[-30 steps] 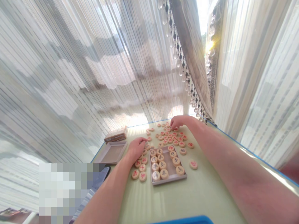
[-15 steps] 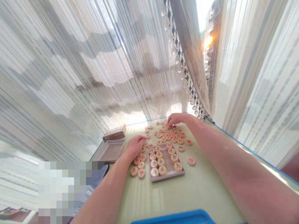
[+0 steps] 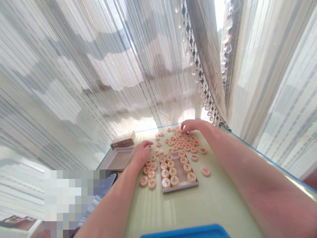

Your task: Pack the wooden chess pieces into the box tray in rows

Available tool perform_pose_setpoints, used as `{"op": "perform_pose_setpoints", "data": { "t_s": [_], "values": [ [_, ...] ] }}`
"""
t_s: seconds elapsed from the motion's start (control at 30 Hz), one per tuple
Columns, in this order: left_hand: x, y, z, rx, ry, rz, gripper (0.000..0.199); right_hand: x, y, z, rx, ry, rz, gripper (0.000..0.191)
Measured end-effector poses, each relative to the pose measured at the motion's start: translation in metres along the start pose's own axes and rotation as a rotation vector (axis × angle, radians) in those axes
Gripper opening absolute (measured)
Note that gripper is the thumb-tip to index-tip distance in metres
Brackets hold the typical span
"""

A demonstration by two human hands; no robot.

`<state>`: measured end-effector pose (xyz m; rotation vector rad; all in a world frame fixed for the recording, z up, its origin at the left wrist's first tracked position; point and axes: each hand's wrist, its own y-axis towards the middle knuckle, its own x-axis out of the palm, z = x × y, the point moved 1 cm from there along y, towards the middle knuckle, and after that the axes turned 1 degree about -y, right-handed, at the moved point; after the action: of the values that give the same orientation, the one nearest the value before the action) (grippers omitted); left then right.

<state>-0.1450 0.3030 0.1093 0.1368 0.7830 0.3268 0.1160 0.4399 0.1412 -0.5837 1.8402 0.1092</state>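
Observation:
Many round wooden xiangqi pieces [image 3: 185, 143] with red or dark characters lie spread over the table. Several dark-lettered pieces and a red one fill two columns of a shallow grey box tray [image 3: 182, 183], leaving a bare strip between them. My left hand [image 3: 143, 152] is left of the tray's far corner, fingers stretched out and apart, just above a group of pieces [image 3: 151, 174]. At the far side, my right hand [image 3: 189, 125] bends over the scattered pieces. Its finger and thumb curve down, slightly apart, and no piece shows between them.
At the left lie a shallow box lid [image 3: 119, 160] and a brown box [image 3: 123, 138]. A dark-edged device [image 3: 112, 180] lies nearer, beside a pixelated patch. A blue tray edge [image 3: 188, 231] shows at the bottom. Beaded curtains [image 3: 210, 66] hang behind the table.
My left fingers have straightened and lifted a little away from the pieces. My right hand has shifted slightly among the far pieces. The whole view has moved a little.

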Motion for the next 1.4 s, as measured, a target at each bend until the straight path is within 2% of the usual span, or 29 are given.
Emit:
{"op": "perform_pose_setpoints", "data": {
  "t_s": [0.13,0.43,0.63,0.73,0.83,0.93,1.1,1.4],
  "values": [
    [0.000,-0.001,0.002,0.007,0.029,-0.009,0.027,0.002,0.001,0.003,0.007,-0.019,-0.005,0.042],
    [0.000,0.000,0.002,0.058,0.078,-0.024,0.024,0.003,0.003,0.007,0.067,-0.045,-0.036,0.052],
    [0.000,0.000,0.001,0.061,0.101,-0.019,0.025,-0.003,-0.003,0.001,0.048,-0.079,-0.045,0.044],
    [-0.002,-0.004,0.008,0.118,0.128,0.004,0.028,-0.004,-0.005,-0.001,0.043,-0.073,-0.040,0.038],
    [-0.004,-0.013,0.022,0.261,0.158,-0.002,0.030,-0.005,-0.006,-0.002,0.042,-0.075,-0.016,0.033],
    [-0.005,-0.024,0.037,0.410,0.185,-0.086,0.031,-0.005,-0.009,-0.003,0.044,-0.085,0.022,0.032],
    [-0.003,-0.037,0.050,0.527,0.315,-0.269,0.034,-0.006,-0.014,-0.010,0.028,-0.065,0.003,0.037],
    [0.002,-0.041,0.053,0.600,0.281,-0.334,0.030,-0.007,-0.014,-0.010,0.043,-0.032,-0.029,0.046]
  ]
}}
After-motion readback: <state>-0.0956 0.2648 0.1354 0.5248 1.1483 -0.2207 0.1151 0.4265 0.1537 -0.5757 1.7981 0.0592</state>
